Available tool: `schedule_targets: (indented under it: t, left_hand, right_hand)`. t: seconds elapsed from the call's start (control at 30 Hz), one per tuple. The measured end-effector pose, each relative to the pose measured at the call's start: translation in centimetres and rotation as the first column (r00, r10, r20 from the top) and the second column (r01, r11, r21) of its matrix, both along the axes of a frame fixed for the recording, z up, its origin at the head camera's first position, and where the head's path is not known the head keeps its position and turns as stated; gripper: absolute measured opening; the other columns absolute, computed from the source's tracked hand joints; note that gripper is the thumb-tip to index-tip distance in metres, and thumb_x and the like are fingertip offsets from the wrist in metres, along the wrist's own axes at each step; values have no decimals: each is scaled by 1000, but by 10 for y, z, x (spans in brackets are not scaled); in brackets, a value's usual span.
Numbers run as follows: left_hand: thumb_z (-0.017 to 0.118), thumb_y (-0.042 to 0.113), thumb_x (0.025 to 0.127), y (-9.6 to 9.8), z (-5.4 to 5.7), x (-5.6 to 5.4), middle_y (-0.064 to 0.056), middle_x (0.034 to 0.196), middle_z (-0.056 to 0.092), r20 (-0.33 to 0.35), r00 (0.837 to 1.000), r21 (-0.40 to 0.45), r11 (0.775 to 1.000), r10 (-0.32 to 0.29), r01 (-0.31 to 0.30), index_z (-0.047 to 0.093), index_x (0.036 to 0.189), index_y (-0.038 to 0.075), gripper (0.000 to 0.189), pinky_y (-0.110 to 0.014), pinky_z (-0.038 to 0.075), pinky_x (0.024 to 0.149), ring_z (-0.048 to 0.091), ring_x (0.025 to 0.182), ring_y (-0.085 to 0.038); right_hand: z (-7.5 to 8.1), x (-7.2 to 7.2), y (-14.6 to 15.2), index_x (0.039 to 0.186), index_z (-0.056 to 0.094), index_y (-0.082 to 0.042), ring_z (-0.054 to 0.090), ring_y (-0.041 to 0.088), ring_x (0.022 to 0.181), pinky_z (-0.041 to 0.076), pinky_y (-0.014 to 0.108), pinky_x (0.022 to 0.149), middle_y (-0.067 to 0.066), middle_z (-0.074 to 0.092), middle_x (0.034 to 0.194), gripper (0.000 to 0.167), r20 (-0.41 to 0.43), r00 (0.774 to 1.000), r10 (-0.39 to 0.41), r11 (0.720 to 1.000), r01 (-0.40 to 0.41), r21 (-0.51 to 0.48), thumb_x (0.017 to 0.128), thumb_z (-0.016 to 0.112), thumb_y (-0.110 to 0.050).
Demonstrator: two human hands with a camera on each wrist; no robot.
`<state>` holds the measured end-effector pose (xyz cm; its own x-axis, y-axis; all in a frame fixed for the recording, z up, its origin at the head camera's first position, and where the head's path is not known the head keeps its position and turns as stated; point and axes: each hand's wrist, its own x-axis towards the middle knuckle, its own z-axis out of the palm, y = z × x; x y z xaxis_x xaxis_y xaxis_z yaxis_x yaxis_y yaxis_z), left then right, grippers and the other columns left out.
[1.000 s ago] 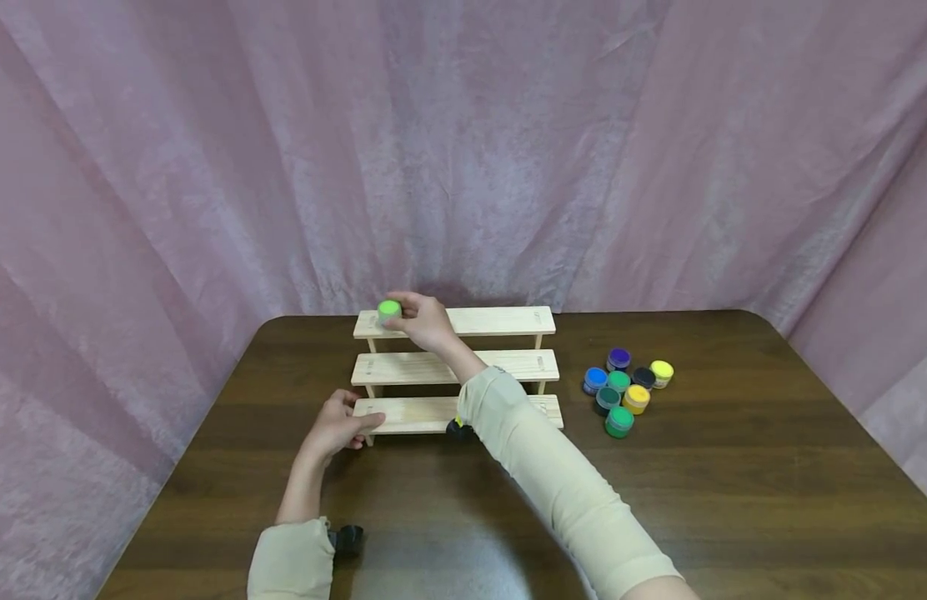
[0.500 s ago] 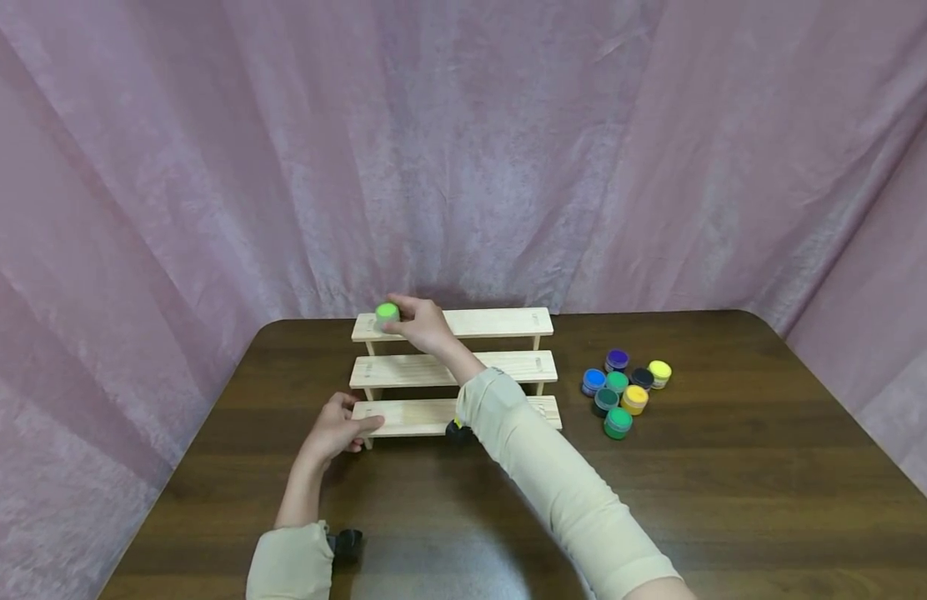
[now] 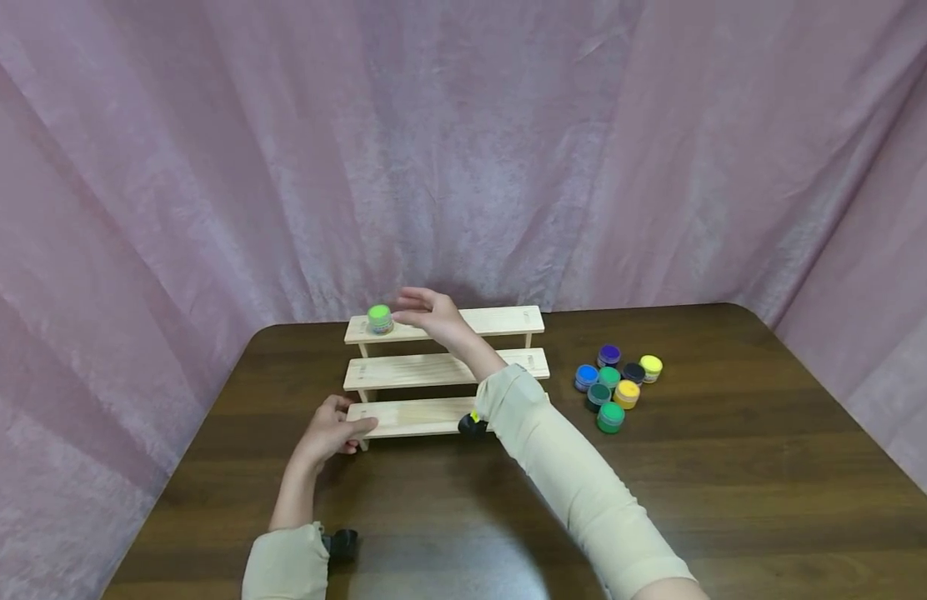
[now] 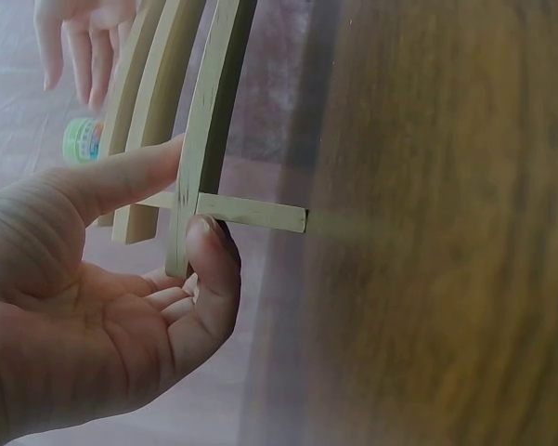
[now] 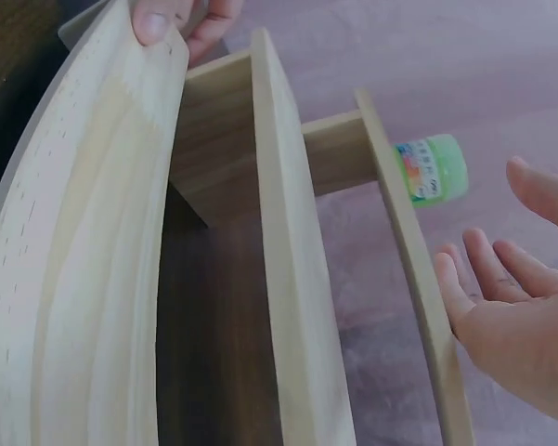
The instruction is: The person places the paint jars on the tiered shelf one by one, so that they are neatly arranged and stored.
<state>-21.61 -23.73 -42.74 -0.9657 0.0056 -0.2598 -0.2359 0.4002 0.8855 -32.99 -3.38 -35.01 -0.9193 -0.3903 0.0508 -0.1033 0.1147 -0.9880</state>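
A three-tier wooden display rack (image 3: 448,369) stands near the table's back edge. On the left end of its top shelf sits a small paint jar (image 3: 380,320) with a light green lid; its printed label shows in the right wrist view, where the jar (image 5: 431,169) stands apart from the fingers. My right hand (image 3: 441,321) hovers just right of the jar, fingers spread and holding nothing. At the left end of the lowest shelf, my left hand (image 3: 332,432) grips the board, thumb on top and fingers curled underneath, as the left hand (image 4: 139,288) shows in its wrist view.
Right of the rack, several paint jars cluster on the brown table (image 3: 734,467): among them a blue jar (image 3: 587,377), a yellow-orange jar (image 3: 626,394), a green jar (image 3: 610,417) and a purple jar (image 3: 608,356). A pink curtain (image 3: 463,150) hangs behind the table.
My right hand has let go of the light green jar and drawn back to the right, its fingers opening. The jar stays on the top shelf. My left hand keeps its grip.
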Motion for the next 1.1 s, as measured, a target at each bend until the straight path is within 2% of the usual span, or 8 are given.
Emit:
schedule_targets:
  t: [0.23, 0.33, 0.47, 0.87, 1.1]
  left_hand:
    - [68, 15, 90, -1, 0, -1, -4, 77, 54, 4, 1000, -18, 999, 26, -26, 31, 133, -11, 63, -21, 48, 51, 52, 56, -10]
    - [68, 14, 90, -2, 1, -2, -3, 75, 54, 5, 999, -19, 999, 33, -33, 31, 132, -11, 62, -21, 48, 51, 52, 56, -10]
    - [67, 14, 90, -5, 3, -1, -2, 73, 54, 5, 1000, -20, 999, 31, -31, 30, 132, -11, 61, -21, 48, 52, 52, 56, -10]
    - [67, 16, 91, -7, 4, 0, -2, 74, 55, 5, 1000, -24, 1000, 3, -3, 28, 134, -11, 64, -21, 49, 53, 53, 57, -9]
    - [67, 16, 91, -7, 4, 0, -3, 77, 56, 5, 1000, -32, 999, 0, 0, 29, 133, -11, 63, -21, 49, 52, 53, 57, -10]
  right_hand:
    - [6, 5, 15, 141, 48, -6, 55, 29, 128, 47, 37, 106, 17, 56, 139, 53, -8, 998, -56, 996, 55, -76, 92, 66, -10]
    - [10, 10, 24, 140, 49, -5, 55, 31, 127, 47, 40, 105, 18, 56, 139, 51, -18, 997, -72, 993, 70, -97, 92, 66, -9]
    - [13, 17, 36, 140, 51, -8, 55, 30, 127, 47, 43, 105, 16, 55, 140, 50, -29, 995, -94, 991, 91, -103, 92, 66, -11]
    - [17, 41, 76, 138, 51, -8, 55, 29, 126, 44, 39, 109, 17, 55, 138, 47, -52, 990, -134, 983, 126, -135, 94, 64, -12]
    - [14, 55, 103, 139, 50, -7, 56, 30, 123, 47, 36, 105, 20, 54, 137, 45, -104, 980, -167, 983, 157, -97, 95, 62, -12]
